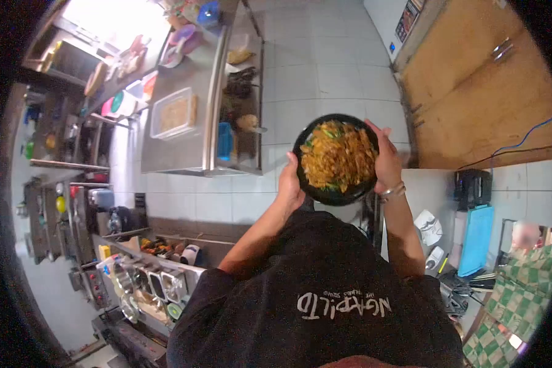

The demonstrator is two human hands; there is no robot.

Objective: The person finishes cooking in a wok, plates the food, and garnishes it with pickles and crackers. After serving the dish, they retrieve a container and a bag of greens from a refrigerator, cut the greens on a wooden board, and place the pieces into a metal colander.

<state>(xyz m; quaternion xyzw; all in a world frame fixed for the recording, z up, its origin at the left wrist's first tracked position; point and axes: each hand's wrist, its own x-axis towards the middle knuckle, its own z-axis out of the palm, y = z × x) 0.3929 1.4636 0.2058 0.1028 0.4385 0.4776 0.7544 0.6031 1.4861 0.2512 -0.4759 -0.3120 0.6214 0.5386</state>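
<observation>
Your left hand (291, 184) and right hand (389, 162) clamp fingers on a round black plate (334, 199); favor its rim, loose golden-brown food (337, 154) may spill.

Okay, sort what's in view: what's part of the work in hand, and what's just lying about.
In use:
- left hand and right hand, gripping the plate
- black plate
- noodle-like food on it

Apparently just lying about:
- clear container on the steel counter
- light-blue board

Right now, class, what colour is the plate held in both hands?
The plate is black; its rim shows best in the head view.
</observation>
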